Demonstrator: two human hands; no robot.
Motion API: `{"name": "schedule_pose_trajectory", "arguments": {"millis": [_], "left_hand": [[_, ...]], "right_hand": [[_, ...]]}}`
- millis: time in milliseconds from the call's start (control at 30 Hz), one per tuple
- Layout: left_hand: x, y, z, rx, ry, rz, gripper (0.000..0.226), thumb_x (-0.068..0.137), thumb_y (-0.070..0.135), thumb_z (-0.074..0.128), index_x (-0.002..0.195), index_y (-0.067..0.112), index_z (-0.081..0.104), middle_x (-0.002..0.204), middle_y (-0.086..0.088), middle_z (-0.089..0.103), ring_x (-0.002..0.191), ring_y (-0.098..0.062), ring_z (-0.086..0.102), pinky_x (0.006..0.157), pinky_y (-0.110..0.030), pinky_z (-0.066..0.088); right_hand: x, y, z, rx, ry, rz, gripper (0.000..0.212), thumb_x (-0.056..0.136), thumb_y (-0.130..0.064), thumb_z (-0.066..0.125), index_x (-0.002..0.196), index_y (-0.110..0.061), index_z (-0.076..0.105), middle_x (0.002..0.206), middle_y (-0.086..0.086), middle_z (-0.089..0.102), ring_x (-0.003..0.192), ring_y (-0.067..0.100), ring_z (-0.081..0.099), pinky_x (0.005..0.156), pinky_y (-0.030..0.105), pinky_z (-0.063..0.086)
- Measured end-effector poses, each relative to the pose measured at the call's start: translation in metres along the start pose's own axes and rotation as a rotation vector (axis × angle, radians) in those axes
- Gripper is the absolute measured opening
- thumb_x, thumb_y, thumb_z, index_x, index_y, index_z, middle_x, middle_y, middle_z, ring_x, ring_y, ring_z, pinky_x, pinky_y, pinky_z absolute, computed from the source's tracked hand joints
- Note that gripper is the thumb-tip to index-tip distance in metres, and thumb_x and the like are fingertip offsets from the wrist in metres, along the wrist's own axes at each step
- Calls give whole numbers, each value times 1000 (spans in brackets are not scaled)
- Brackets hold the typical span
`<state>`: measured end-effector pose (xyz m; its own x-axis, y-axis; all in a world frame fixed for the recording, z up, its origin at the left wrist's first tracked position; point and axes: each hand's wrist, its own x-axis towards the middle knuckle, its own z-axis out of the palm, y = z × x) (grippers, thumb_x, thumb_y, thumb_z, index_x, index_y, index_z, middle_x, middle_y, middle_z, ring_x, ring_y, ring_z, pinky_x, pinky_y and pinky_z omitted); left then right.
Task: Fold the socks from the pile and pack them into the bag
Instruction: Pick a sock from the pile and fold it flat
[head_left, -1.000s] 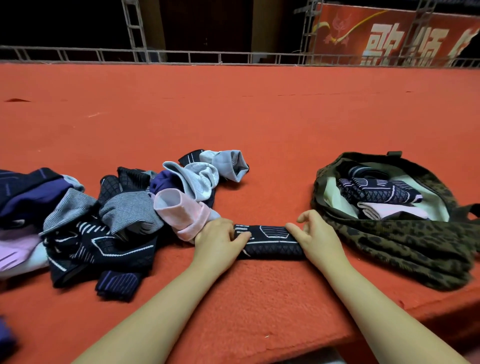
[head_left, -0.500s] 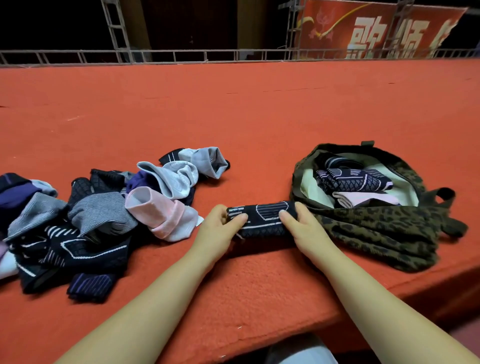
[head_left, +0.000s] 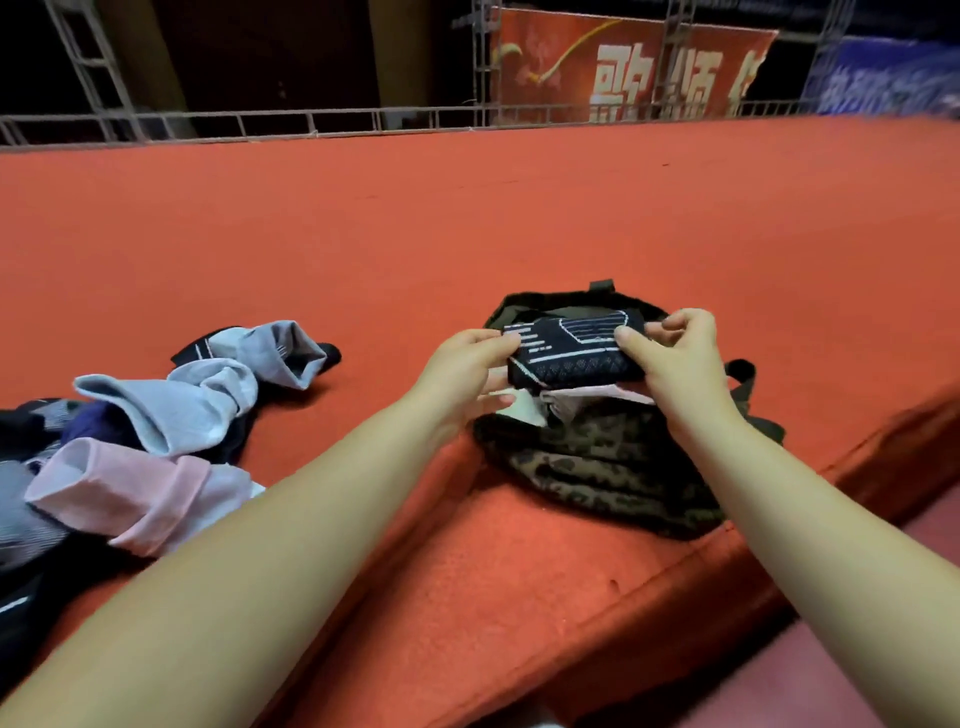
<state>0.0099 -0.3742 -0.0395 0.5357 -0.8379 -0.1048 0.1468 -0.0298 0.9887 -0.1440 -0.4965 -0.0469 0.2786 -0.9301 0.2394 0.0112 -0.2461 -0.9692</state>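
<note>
A folded black sock with white lines (head_left: 574, 349) hangs in the air right above the open mouth of the camouflage bag (head_left: 597, 467). My left hand (head_left: 467, 379) pinches the sock's left end and my right hand (head_left: 670, 358) grips its right end. Under the sock, a folded pink sock (head_left: 582, 401) shows inside the bag. The pile of loose socks (head_left: 145, 441) lies at the left on the red carpet, with a light blue sock (head_left: 171, 405) and a pink sock (head_left: 119, 493) on top.
The red carpeted platform (head_left: 467, 218) stretches far back to a metal railing (head_left: 311, 122). Its front edge drops off just below the bag at the lower right. A red banner (head_left: 623, 67) hangs behind the railing.
Both hands lifted the folded black sock off the carpet and carried it right, over the bag's opening. The view has swung right, so much of the pile is out of frame.
</note>
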Motion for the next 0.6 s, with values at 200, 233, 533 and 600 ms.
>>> {"name": "schedule_pose_trajectory", "arguments": {"millis": [200,233,533,600], "left_hand": [[24,6,35,172,-31,28,9,94,26,57,92,17,55,86,1,64,67,-13,64,66,-29,53],[24,0,39,235,-39,20,16,94,30,55,86,17,54,85,0,64,68,-14,64,69,-32,52],[-15,-41,49,1009,-46,247,44,73,64,60,83,25,43,79,11,53,74,-12,51,64,-32,37],[-18,-49,51,1041,-90,215,51,68,70,59,90,25,46,88,9,57,83,-15,55,72,-33,43]], "right_hand": [[44,14,-31,-200,7,66,32,84,-22,70,100,-16,42,102,4,50,94,22,57,79,39,56],[44,18,-35,-205,-9,101,30,83,-22,71,96,-18,43,97,2,51,91,23,57,79,46,56],[42,25,-41,-382,-120,154,17,85,-26,69,90,-12,59,81,4,59,74,19,54,69,31,43],[44,21,-43,-403,-160,233,19,84,-25,70,89,-9,64,83,10,60,75,20,54,70,32,42]]}}
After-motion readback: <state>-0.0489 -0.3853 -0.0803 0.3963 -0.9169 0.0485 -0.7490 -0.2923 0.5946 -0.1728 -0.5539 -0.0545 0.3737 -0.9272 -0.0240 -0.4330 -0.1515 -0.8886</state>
